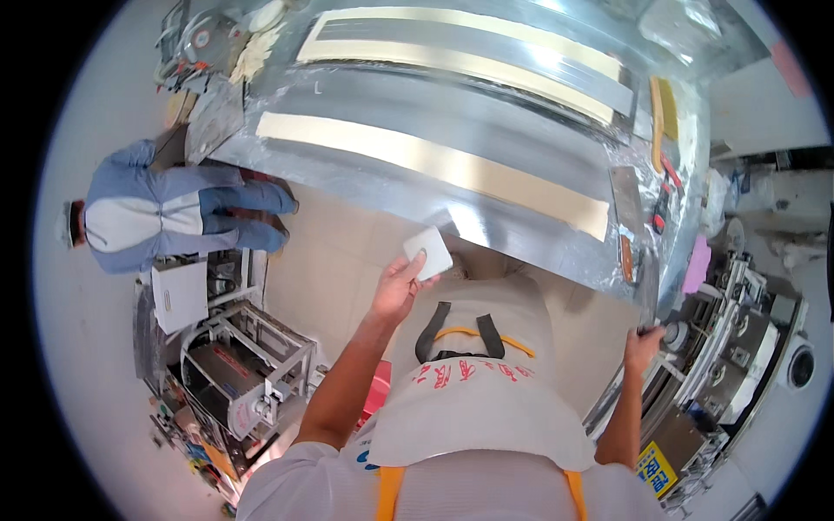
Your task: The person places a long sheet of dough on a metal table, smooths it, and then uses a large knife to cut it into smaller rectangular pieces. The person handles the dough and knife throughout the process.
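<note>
My left hand [401, 285] grips a white, rounded square plastic piece [429, 250] just in front of the steel table [347, 191]. My right hand [641, 346] is closed on a long metal blade [648, 282] at the table's right front corner. A long cream dough strip [426, 162] lies along the near part of the table. Behind it, two more pale strips [460, 84] flank a grey metal band [478, 61]. A wide-bladed knife [625, 208], a red-and-black tool [661, 208] and a wooden-handled brush [662, 117] lie at the right.
A person in blue [148, 217] stands at the table's left end. Metal-framed machinery [261, 373] is at lower left, more equipment [738, 339] at lower right. A slicer-like machine [195, 43] and plastic bag [678, 26] are on the table's back corners.
</note>
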A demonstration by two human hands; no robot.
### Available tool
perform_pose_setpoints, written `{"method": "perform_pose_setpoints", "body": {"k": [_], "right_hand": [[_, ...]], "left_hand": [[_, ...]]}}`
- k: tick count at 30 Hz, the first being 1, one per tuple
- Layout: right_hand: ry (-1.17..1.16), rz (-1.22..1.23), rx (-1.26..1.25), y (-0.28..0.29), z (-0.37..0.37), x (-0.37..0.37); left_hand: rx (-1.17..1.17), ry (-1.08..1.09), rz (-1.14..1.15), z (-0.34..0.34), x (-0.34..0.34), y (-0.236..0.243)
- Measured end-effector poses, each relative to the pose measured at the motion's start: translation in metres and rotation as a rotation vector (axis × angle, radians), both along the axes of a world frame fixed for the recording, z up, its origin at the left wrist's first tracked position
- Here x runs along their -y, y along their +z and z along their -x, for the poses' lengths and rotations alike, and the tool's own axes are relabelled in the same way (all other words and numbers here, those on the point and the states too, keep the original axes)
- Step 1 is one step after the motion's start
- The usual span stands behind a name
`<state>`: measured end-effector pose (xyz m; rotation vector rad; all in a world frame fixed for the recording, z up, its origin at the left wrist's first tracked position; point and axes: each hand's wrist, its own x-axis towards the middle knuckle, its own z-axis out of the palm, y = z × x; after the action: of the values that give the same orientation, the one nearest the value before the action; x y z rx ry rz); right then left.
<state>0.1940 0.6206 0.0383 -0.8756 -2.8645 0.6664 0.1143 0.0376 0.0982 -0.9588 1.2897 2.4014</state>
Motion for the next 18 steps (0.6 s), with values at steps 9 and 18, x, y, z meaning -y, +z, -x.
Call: {"method": "perform_pose_setpoints", "body": {"k": [9,18], "right_hand": [[0.102,0.528,-0.291,0.045,0.085,0.183],[0.373,0.983,-0.086,0.080,0.188,0.455]], "left_hand": [[-0.143,0.034,0.468,0.026,0.090,0.050],[-0.055,0.109,0.238,-0.013,0.249,0.055]]}}
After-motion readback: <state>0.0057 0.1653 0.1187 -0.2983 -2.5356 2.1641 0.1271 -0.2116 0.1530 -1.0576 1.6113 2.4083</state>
